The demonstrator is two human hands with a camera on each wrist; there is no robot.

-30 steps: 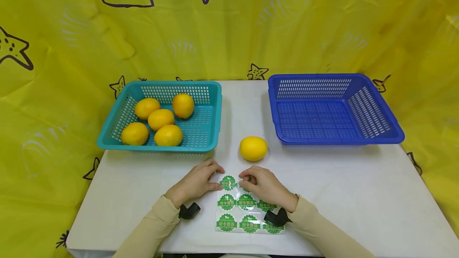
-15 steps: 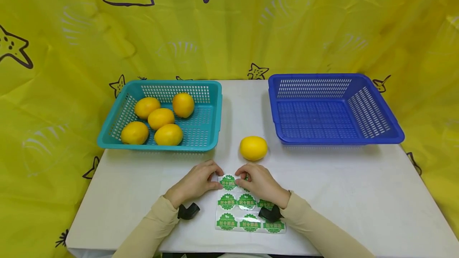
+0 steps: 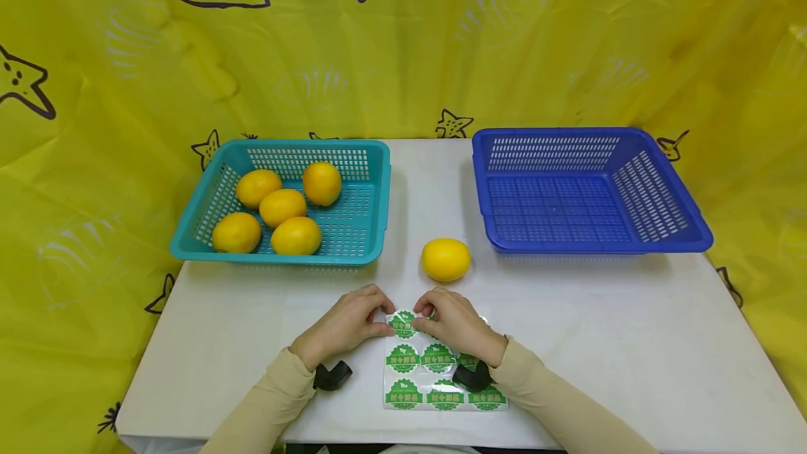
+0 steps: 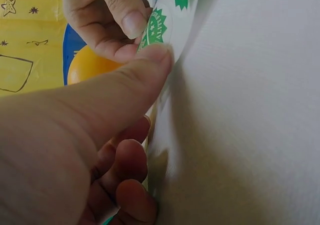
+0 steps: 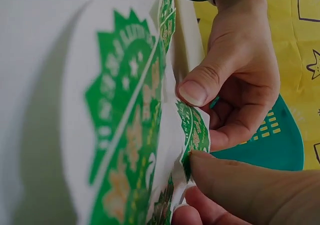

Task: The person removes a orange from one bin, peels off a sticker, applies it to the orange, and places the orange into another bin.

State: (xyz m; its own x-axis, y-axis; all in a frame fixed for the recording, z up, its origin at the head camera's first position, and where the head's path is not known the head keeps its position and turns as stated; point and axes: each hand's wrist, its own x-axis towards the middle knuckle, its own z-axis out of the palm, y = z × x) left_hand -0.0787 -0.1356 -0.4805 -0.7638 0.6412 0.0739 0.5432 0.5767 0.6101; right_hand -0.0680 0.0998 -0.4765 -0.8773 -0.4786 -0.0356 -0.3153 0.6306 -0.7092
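A white sheet of round green stickers (image 3: 420, 375) lies near the front of the table, its far edge bent up. My left hand (image 3: 347, 321) pinches its far left corner between thumb and fingers. Close beside it, my right hand (image 3: 463, 324) pinches the sheet at the edge of the far-left sticker (image 3: 403, 326). In the right wrist view that sticker (image 5: 192, 127) sits between both thumbs; whether its edge is peeled up I cannot tell. The right hand covers part of the far row. Just beyond the hands rests a lemon (image 3: 445, 260).
At the back left a teal basket (image 3: 386, 202) holds several yellow-orange fruits (image 3: 296, 235). A blue basket (image 3: 595, 247) with nothing in it stands at the back right. Behind the white table (image 3: 630, 342) hangs a yellow patterned curtain (image 3: 403, 54). A black wrist camera sits below each hand.
My right hand has moved a little left, closer to the left hand. The sheet has shifted slightly right, and its far edge now bends up more. The lemon has stayed in place.
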